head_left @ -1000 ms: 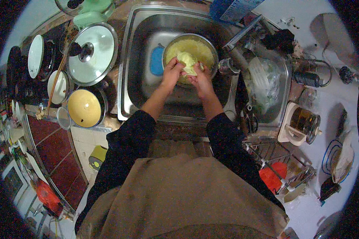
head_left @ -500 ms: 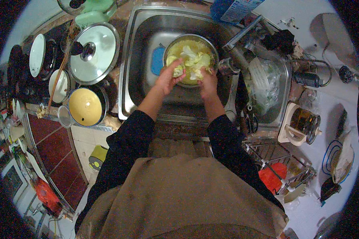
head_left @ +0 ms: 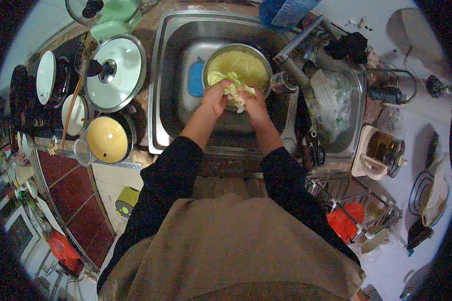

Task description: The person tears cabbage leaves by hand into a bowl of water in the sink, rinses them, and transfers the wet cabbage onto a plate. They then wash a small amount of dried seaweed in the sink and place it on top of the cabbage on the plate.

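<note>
Both my hands are closed on pale yellow-green cabbage leaves, brought together at the near rim of a round metal bowl. My left hand grips the leaves from the left, its fingertips partly hidden behind them. From the right, my right hand holds the same bunch, with its fingers curled around it. Inside the bowl lies a pale yellow mass that looks finely shredded or wet. The bowl stands in a steel sink.
Beside the bowl lies a blue cloth or pad. The faucet reaches over the sink's right side, near a side basin with plastic bags. Left are a glass lid and a yellow-lined pot; right, a glass teapot.
My hands have come closer together and nearer to me, from over the bowl's middle to its near rim. The leaves have come along, baring more of the yellow contents.
</note>
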The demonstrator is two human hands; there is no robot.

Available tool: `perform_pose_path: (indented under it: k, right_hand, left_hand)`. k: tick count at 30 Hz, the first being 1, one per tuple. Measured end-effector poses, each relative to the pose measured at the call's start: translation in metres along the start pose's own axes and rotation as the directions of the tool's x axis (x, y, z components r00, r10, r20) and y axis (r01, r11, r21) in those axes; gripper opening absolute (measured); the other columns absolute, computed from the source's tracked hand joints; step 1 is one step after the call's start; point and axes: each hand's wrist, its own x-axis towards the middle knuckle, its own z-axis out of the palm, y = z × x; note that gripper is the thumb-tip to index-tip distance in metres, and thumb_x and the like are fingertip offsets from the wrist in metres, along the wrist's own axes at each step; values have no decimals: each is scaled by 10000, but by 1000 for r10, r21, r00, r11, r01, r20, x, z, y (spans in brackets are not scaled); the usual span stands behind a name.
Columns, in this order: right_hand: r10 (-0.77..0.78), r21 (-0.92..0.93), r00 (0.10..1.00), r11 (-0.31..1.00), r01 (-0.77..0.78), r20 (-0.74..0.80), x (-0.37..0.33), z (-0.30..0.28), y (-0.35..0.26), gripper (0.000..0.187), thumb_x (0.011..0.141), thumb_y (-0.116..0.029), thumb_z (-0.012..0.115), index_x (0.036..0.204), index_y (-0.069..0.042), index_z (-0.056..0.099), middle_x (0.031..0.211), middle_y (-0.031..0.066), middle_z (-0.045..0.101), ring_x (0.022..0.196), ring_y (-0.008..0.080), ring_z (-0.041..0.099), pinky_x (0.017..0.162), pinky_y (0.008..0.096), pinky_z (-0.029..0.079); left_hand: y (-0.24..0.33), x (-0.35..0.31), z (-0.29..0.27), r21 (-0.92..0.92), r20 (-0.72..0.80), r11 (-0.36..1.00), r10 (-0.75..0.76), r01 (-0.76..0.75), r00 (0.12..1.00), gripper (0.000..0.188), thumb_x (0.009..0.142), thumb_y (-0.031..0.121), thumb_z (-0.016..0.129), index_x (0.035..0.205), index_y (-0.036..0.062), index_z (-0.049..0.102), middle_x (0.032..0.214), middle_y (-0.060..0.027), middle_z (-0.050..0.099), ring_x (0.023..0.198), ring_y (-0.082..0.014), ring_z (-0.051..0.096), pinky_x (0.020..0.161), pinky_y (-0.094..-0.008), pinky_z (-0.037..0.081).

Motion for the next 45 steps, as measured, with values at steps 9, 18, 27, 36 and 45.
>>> perform_pose_path:
  k: [9,18,27,36,45]
  right_hand:
    - [59,191,978,977,-98,202,7,-25,5,289,821,-201,543,1038,-23,473,869,79,576,776,177,557,659,262,436]
    - [-392,-645,920,698,311,20,2,-13,-7,381,822,-233,529,1082,25,423,951,155,550,845,255,542,726,325,426]
    - [252,480,968,851,-211,-21,18,-27,32,254,851,-244,496,1021,-57,470,844,65,555,669,163,518,531,301,429]
    - [4,-257,962,963,-77,-274,47,-22,42,423,828,-342,503,1128,-56,418,926,90,574,738,180,545,624,304,439]
    - [-215,-243,974,951,194,-65,19,3,14,363,789,-286,573,1054,-42,530,959,97,580,816,176,550,721,281,436]
  left_hand:
    - [-1,-2,-4,3,82,1000,-27,27,996,386,680,110,661,1023,54,494,907,-55,572,790,-179,567,607,-258,483]
    - [15,-32,7,406,198,900,82,-158,977,534,638,111,711,1101,74,447,957,-52,569,837,-175,567,660,-306,479]
    - [-18,-21,1,81,151,895,423,-438,893,439,627,18,680,1024,41,495,909,-70,584,799,-193,577,666,-295,464]
    - [15,-37,-2,212,102,946,227,-244,968,411,711,199,680,1053,127,463,963,-12,549,809,-131,535,631,-249,449]
    - [11,-18,-18,238,174,970,3,-45,985,622,705,524,593,1175,167,395,1098,-17,465,958,-161,444,797,-335,373]
